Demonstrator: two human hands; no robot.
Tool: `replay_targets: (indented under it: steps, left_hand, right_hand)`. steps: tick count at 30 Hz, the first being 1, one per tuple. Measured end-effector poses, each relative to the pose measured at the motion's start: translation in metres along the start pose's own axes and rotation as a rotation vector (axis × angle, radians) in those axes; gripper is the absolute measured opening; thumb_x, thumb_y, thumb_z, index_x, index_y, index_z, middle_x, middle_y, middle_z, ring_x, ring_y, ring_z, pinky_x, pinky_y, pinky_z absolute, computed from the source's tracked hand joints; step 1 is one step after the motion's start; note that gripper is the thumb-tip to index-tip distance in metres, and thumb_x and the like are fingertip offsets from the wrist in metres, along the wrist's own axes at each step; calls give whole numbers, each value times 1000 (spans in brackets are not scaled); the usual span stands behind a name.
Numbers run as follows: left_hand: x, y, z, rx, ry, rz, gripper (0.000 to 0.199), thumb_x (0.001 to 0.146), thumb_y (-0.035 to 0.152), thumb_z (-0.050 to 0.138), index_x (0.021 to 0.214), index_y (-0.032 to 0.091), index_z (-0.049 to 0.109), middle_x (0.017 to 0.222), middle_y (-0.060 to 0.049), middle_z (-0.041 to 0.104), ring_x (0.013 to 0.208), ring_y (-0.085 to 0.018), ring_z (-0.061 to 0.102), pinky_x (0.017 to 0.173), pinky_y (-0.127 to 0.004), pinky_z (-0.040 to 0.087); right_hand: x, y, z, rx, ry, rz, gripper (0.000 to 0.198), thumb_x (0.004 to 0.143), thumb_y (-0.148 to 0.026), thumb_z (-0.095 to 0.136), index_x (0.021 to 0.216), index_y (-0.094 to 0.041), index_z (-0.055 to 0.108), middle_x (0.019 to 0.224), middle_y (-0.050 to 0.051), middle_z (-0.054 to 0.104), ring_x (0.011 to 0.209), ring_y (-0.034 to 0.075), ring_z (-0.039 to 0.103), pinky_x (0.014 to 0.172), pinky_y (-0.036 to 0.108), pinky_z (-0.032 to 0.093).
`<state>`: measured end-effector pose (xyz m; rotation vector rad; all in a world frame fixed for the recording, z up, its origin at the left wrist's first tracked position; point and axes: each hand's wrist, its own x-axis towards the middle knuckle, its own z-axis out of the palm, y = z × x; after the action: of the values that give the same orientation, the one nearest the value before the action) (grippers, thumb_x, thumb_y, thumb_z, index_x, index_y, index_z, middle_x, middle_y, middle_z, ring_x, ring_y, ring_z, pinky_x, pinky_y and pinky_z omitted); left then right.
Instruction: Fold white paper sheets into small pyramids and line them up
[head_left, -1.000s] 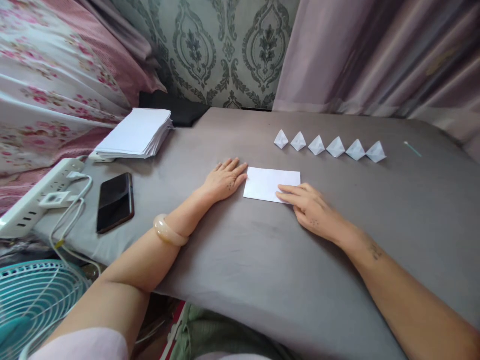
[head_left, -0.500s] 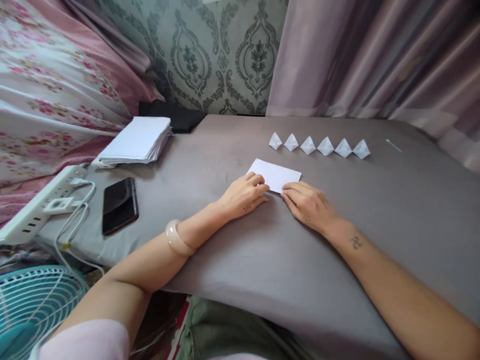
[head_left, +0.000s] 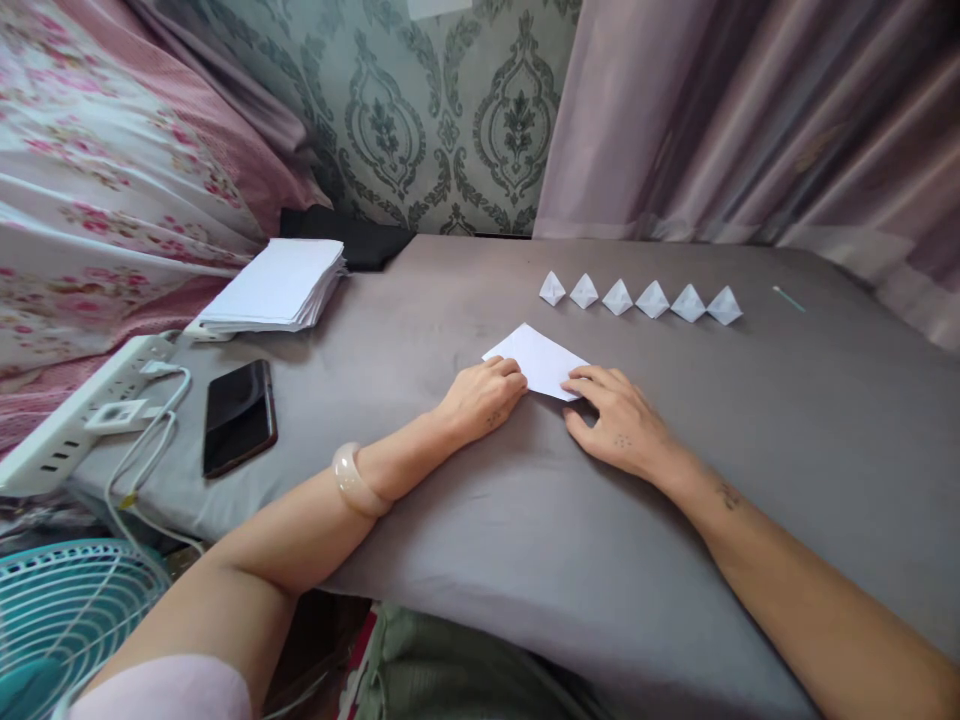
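Observation:
A folded sheet of white paper lies on the grey cloth, with a slanted fold at its left corner. My left hand has its fingers curled together on the paper's near left edge; the thumb is mostly hidden. At the right end, my right hand rests its outstretched fingertips on the paper, the thumb apart below them on the cloth. Behind the sheet stands a row of several small folded white paper pieces, pointed at the top.
On the left are a stack of white paper, a black phone and a white power strip with cables. A teal fan stands at the lower left. A cotton swab lies at the far right.
The paper has gone from a plain rectangle to a shape with a slanted left corner. My left fingers have curled in; my right thumb has moved away from the fingers.

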<state>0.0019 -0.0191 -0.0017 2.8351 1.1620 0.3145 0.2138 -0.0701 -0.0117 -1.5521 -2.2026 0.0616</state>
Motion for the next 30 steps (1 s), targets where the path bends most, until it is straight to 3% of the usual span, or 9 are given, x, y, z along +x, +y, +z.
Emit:
replay_targets:
  steps: [6,10,13,16,19,21,25,30]
  left_hand:
    - [-1,0,6,-150,55,-120,22,95,29,44,95,20,65,107,-5,64,104,-20,57,82,-30,50]
    - [0,2,4,-102,62,-106,24,95,31,44,108,20,62,109,-7,63,106,-22,57,82,-32,50]
    - [0,3,-1,-30,-1,-76,27,96,25,39,108,18,62,111,-9,62,103,-23,58,80,-33,51]
    - [-2,1,-5,-15,-34,-63,29,96,21,36,105,16,63,111,-11,63,100,-23,60,80,-34,51]
    - [-3,-6,-5,-74,-10,-71,27,93,16,38,106,14,62,113,-12,63,102,-23,61,85,-35,51]
    - [-4,-11,-4,-118,3,-72,27,90,12,39,106,13,61,114,-12,62,104,-23,61,87,-35,51]
    - [-4,-16,-2,-184,31,-32,29,87,9,41,107,15,61,116,-11,62,107,-22,60,90,-34,50]
    - [-5,-12,4,-176,74,-4,25,90,15,42,102,17,65,109,-11,60,102,-22,57,87,-34,50]
  right_hand:
    - [2,10,1,6,45,-16,22,91,-24,51,100,-20,71,111,4,68,99,22,59,84,35,49]
    - [-2,-4,-4,-151,54,-120,25,92,-19,47,97,-19,71,103,5,70,90,22,60,79,35,47]
    - [-5,-22,-7,-206,66,-192,25,92,-16,45,94,-18,70,99,5,71,85,21,61,77,36,45]
    - [-4,-29,-9,-147,70,-195,27,88,-15,48,108,-19,66,113,6,67,96,23,60,82,37,46]
    - [-2,-18,-11,-10,74,-98,49,80,-17,56,130,-19,53,130,8,58,113,26,54,93,39,45]
    - [0,-3,-12,71,63,-45,54,78,-19,57,132,-20,50,130,8,56,115,26,52,96,39,45]
    - [2,23,-8,169,39,-22,42,81,-22,58,123,-25,59,121,6,60,109,24,54,95,41,46]
    - [0,29,-3,161,-7,-52,27,85,-27,57,109,-23,68,115,7,61,103,24,54,91,39,47]
